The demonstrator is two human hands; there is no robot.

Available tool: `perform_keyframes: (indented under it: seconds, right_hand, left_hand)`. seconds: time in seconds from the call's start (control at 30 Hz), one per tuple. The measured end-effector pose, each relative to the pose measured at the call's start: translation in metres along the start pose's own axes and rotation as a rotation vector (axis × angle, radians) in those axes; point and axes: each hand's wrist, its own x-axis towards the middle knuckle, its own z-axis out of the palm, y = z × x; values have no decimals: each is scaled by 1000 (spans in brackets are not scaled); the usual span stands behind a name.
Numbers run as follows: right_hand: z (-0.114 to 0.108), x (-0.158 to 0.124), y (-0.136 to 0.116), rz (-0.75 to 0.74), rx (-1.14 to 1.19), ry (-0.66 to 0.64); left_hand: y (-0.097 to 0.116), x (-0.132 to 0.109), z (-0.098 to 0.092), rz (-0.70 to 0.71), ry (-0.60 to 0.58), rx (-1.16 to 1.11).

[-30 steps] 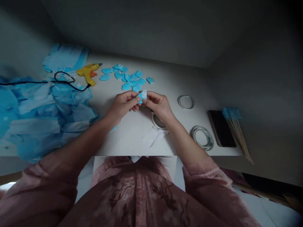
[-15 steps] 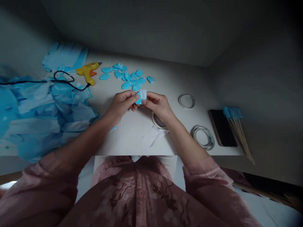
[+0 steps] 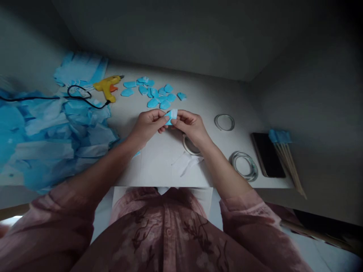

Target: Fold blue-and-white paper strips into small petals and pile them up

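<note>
Between my two hands is a small blue-and-white piece of mask fabric, partly folded, its white part toward the upper right. My left hand pinches its left side with thumb and fingers. On the other side my right hand pinches it, the thumb pressed on the lower edge. Just beyond my hands lie several folded blue fabric pieces in a loose group. Below my right wrist is a roll of tape, partly hidden by the wrist.
A large heap of blue and white mask fabric covers the left. Behind it lies a yellow glue gun with a black cord. To the right are wire coils, a dark phone and blue-topped sticks. White scraps lie near the front edge.
The blue flap of the held piece now lies folded into a more pointed shape. Both hands keep their pinch in nearly the same place; the whole view has shifted slightly.
</note>
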Motion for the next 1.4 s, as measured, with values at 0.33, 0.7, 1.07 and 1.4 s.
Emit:
perform_keyframes:
  seconds: [0.33, 0.7, 1.07, 1.4]
  right_hand:
    - [-2, 1, 3, 7, -118, 68]
    - [-8, 3, 2, -14, -137, 135]
    - [1, 1, 3, 5, -102, 86]
    - [-9, -2, -5, 131, 44, 13]
  left_hand:
    - [-2, 1, -2, -10, -43, 54]
    - [-2, 6, -13, -62, -303, -22]
    - [-4, 5, -6, -115, -172, 42]
    - [-2, 2, -5, -95, -92, 67]
